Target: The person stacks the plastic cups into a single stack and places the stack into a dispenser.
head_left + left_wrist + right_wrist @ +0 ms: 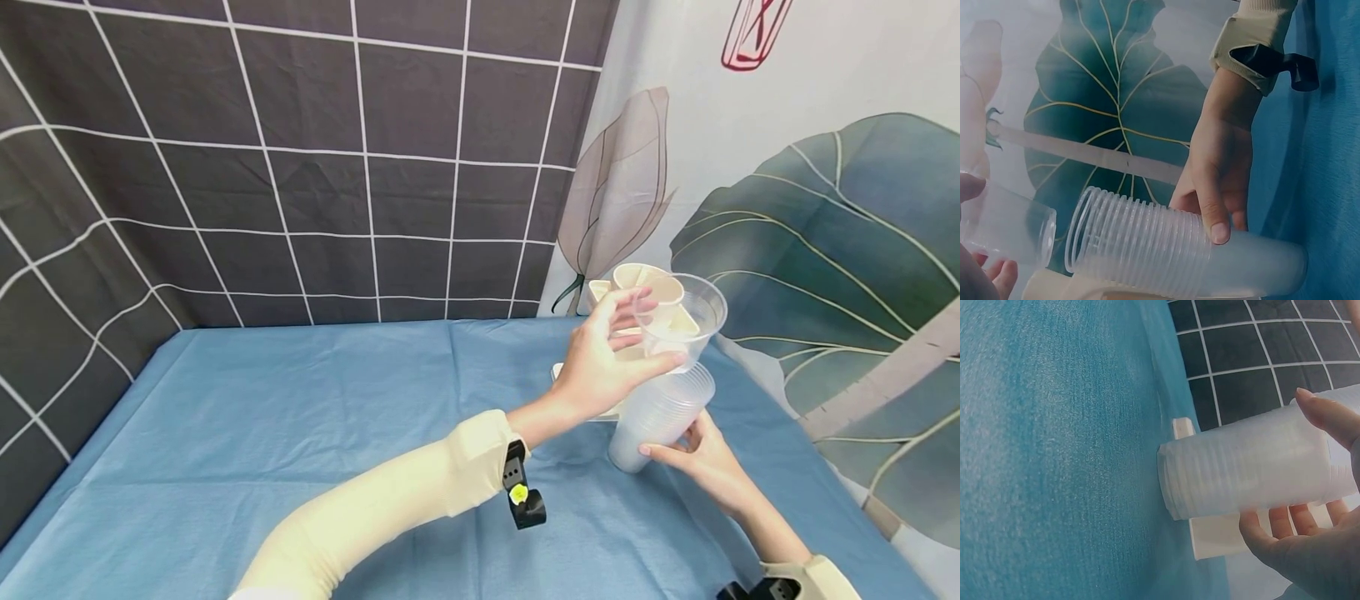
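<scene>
My left hand (600, 358) holds a single clear plastic cup (701, 312) between thumb and fingers, just above a nested stack of clear plastic cups (652, 425). In the left wrist view a small gap separates the single cup (1016, 225) from the rim of the stack (1166, 244). My right hand (701, 462) grips that stack around its side, thumb on the near face. Its fingers (1279, 525) curl round the stack in the right wrist view. The stack leans slightly, its base at the blue cloth.
Behind the cups stands a cream-coloured organizer (637, 275) with rounded compartments, partly hidden by my left hand and the cups. A blue cloth (337, 433) covers the table. A dark grid-patterned curtain (300, 192) and a leaf-print curtain (825, 225) hang behind.
</scene>
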Demonstrator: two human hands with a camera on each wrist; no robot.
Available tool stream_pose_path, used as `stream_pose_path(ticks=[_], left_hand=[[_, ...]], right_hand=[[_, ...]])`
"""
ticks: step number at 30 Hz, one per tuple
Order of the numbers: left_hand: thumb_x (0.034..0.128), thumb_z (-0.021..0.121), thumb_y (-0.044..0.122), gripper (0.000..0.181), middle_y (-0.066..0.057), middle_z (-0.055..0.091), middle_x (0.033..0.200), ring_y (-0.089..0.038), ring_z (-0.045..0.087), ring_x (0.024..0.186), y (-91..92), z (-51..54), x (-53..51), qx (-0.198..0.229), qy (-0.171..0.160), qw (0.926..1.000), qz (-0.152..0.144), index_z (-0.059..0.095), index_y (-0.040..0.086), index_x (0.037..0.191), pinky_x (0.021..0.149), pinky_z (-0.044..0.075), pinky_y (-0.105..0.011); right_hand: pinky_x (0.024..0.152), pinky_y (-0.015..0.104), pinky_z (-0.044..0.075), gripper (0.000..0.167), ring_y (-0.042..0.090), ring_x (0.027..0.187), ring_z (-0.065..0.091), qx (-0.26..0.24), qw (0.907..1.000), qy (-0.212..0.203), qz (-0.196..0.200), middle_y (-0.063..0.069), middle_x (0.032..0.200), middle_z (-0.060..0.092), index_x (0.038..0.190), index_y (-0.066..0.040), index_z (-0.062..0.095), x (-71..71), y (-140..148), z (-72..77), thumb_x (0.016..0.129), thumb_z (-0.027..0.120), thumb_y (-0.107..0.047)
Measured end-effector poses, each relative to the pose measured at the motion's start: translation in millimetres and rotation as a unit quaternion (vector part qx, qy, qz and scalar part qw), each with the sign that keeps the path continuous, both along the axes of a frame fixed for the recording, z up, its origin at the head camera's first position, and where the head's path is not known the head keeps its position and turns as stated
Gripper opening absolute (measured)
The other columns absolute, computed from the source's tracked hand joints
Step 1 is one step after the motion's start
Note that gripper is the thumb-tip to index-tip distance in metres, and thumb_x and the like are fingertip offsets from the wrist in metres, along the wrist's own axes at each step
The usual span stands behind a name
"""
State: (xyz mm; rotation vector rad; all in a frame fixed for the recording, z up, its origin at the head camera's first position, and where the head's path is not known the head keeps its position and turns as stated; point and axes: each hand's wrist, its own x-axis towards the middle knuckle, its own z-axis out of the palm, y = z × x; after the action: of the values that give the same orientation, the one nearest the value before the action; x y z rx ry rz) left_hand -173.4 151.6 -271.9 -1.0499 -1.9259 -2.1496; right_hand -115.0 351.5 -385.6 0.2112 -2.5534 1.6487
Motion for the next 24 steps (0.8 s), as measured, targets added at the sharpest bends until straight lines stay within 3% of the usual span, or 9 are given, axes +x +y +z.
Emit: stream_pose_path(ticks=[6, 19, 24], left_hand=[[0.0774, 0.078, 0.005, 0.071, -0.015, 0.059, 0.131, -0.013, 0.062, 0.115, 4.8, -4.1, -1.1, -0.001, 0.002, 0.9999, -0.013, 0.039, 0.011, 0.137, 0.092, 0.049, -0.013], [0.0790, 0.078, 0.011, 0.072, -0.011, 0.062, 0.130, -0.012, 0.063, 0.114, 8.8, -13.9, -1.1, -0.044, 0.047, 0.9979, 0.003, 0.041, 0.018, 0.140, 0.093, 0.047, -0.010], [0.0801, 0.077, 0.010, 0.068, -0.010, 0.060, 0.133, -0.014, 0.063, 0.114, 9.0, -18.3, -2.4, -0.056, 0.037, 0.9977, -0.002, 0.045, 0.017, 0.140, 0.093, 0.048, -0.011]], right_hand=[[0.085, 0.009, 0.048, 0.073, -0.011, 0.113, 0.047, -0.004, 1.0000, 0.004, 0.002, -0.016, 0.128, 0.045, 0.141, -0.021, 0.028, -0.3, 1, -0.8, 0.084, 0.069, -0.001], [0.084, 0.010, 0.048, 0.072, -0.010, 0.111, 0.049, -0.003, 1.0000, 0.005, -0.005, -0.016, 0.128, 0.046, 0.140, -0.022, 0.029, 0.7, 1, -1.3, 0.084, 0.069, -0.001], [0.085, 0.009, 0.047, 0.076, -0.011, 0.113, 0.047, -0.001, 1.0000, -0.002, -0.004, -0.016, 0.130, 0.043, 0.143, -0.022, 0.026, 1.1, 1, -0.1, 0.085, 0.069, -0.003]])
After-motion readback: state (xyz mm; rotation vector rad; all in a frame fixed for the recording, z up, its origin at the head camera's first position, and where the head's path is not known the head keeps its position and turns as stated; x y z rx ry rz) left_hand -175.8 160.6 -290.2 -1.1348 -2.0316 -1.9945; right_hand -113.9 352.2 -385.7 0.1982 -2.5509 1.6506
